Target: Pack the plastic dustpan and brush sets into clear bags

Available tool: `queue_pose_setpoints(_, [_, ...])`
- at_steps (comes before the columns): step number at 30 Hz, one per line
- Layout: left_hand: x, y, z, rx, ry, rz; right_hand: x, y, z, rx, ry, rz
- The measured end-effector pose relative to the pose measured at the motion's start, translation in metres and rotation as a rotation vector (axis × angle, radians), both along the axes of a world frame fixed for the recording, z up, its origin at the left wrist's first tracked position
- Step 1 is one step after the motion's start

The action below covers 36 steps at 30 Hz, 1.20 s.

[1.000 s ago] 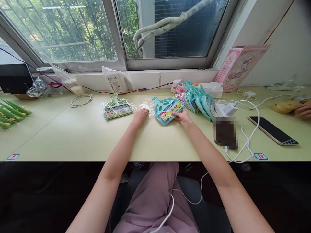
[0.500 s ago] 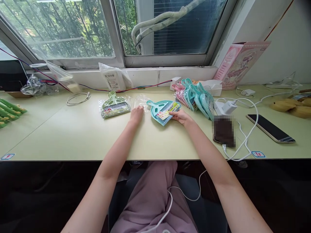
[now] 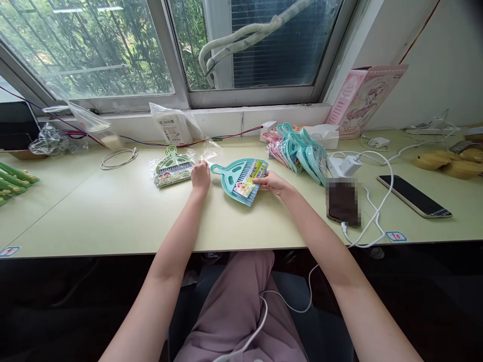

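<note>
A mint-green dustpan and brush set (image 3: 237,177), with a bright printed card across its bristles, is gripped at its bristle end by my right hand (image 3: 274,183). Its handle points left. My left hand (image 3: 200,177) is closed beside that handle, pinching a clear plastic bag (image 3: 213,150) that sticks up behind the fingers. The set is out of the bag. Left of my left hand lies a lighter green dustpan and brush set (image 3: 172,168) in clear wrapping.
A pile of pink and mint dustpan sets (image 3: 304,153) lies back right. Further right are a charger (image 3: 349,165), white cables and a phone (image 3: 414,196). A pink box (image 3: 366,103) leans by the window. A coiled cable (image 3: 118,158) and green bundles (image 3: 15,181) are left.
My left hand has moved left with the plastic bag, away from the mint set. The set in my right hand has shifted slightly left and its handle shows more fully.
</note>
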<state>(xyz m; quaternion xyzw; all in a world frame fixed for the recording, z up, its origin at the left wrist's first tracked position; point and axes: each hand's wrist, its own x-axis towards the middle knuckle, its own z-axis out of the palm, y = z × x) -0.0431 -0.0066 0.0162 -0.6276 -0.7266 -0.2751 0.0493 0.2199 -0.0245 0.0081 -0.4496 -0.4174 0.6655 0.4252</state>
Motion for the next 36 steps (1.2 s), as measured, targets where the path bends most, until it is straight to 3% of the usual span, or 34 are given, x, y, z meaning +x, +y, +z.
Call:
queue_pose_setpoints(7, [0.001,0.002,-0.002,0.348,-0.216,-0.201,-0.015,-0.002,-0.001,0.138,0.105,-0.181])
queue_pose_setpoints(10, [0.008,0.002,-0.003,0.485,-0.255,-0.281,-0.017,-0.003,0.001,0.184,0.138,-0.187])
queue_pose_setpoints(12, [0.013,0.000,-0.002,0.563,-0.257,-0.260,-0.018,-0.003,0.002,0.203,0.142,-0.152])
queue_pose_setpoints(16, [0.021,-0.006,-0.002,0.601,-0.197,-0.278,-0.022,-0.003,-0.002,0.210,0.144,-0.109])
queue_pose_setpoints(23, [0.039,-0.023,0.000,0.555,-0.030,-0.553,-0.028,-0.003,-0.007,0.244,0.215,-0.205])
queue_pose_setpoints(26, [0.046,-0.027,0.002,0.572,-0.134,-0.495,-0.027,-0.002,-0.005,0.282,0.273,-0.250])
queue_pose_setpoints(30, [0.043,-0.022,0.009,0.646,-0.488,-0.355,-0.022,0.000,-0.003,0.322,0.354,-0.305])
queue_pose_setpoints(32, [0.038,-0.015,0.012,0.525,-0.734,-0.414,-0.020,0.000,-0.003,0.337,0.385,-0.318])
queue_pose_setpoints(36, [0.031,-0.003,0.009,-0.123,-1.135,-0.743,-0.019,0.001,-0.004,0.321,0.374,-0.340])
